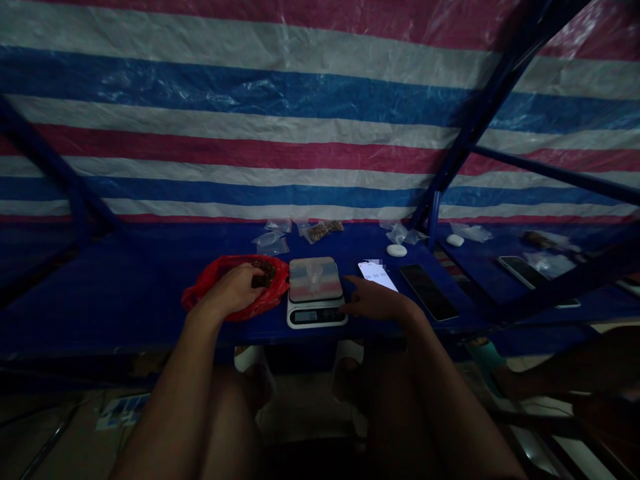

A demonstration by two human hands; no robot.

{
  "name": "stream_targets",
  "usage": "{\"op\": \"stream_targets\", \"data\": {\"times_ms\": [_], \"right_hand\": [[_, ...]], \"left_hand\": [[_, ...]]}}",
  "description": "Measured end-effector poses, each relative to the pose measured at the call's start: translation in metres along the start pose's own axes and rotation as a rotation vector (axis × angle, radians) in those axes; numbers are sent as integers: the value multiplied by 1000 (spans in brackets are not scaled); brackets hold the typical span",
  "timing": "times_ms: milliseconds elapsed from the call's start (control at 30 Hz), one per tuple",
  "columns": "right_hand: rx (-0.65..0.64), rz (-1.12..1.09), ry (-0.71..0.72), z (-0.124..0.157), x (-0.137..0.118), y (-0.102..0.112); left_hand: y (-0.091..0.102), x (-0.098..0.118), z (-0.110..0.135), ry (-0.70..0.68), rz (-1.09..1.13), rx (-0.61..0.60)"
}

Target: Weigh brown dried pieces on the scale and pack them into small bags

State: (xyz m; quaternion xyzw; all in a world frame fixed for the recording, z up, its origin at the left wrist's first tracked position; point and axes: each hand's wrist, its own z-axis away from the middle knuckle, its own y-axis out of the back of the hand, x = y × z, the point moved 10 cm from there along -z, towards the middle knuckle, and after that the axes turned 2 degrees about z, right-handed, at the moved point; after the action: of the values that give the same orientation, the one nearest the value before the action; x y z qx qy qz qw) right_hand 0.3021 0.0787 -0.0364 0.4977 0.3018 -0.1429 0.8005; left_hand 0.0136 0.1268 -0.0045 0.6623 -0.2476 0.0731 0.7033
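Note:
My left hand [241, 287] reaches into an open red plastic bag [200, 288], its fingers curled together into small dark brown granules [265, 272]; the fingertips are partly hidden. Right of the bag stands a white digital scale [318, 321] with a shiny square plate. A small clear, cup-like thing [315, 275] sits on that plate. At the scale's right edge is my right hand [371, 299], holding nothing, index finger and thumb apart. Its thumb is by the button panel; I cannot tell whether it presses. The digits on the display are too dim to read.
Behind the scale lie clear bags [273, 241] and filled brown ones [320, 231]. A lit phone [377, 275], a dark phone [429, 292] and a white oval case [397, 251] lie to the right. A blue slanted post [460, 143] rises beyond. Another person's leg shows at right.

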Motion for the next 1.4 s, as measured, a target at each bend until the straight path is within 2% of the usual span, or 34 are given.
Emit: {"op": "stream_targets", "data": {"times_ms": [200, 333, 400, 600, 733, 867, 1000, 1200, 1300, 1400], "right_hand": [[254, 32, 1, 9, -1, 18], [346, -22, 19, 17, -5, 24], [373, -43, 46, 20, -10, 27], [421, -24, 88, 20, -24, 33], [427, -17, 103, 18, -31, 33], [462, -28, 113, 21, -34, 35], [478, -27, 128, 19, -35, 38], [486, -51, 138, 17, -36, 39], [485, -66, 128, 18, -37, 39], [484, -61, 135, 20, -39, 40]], "left_hand": [[-6, 2, 2, 47, -68, -36], [-14, 20, 5, -38, -75, -99], [-16, 19, 6, -22, -98, -101], [-2, 7, 8, 80, -127, 11], [16, 13, 7, 74, -133, 78], [34, 36, 0, 49, -165, 117], [37, 80, -10, -95, -127, 128], [20, 132, -19, -275, -17, 37], [9, 143, -20, -313, -15, -35], [2, 149, -21, -333, -25, -57]]}}
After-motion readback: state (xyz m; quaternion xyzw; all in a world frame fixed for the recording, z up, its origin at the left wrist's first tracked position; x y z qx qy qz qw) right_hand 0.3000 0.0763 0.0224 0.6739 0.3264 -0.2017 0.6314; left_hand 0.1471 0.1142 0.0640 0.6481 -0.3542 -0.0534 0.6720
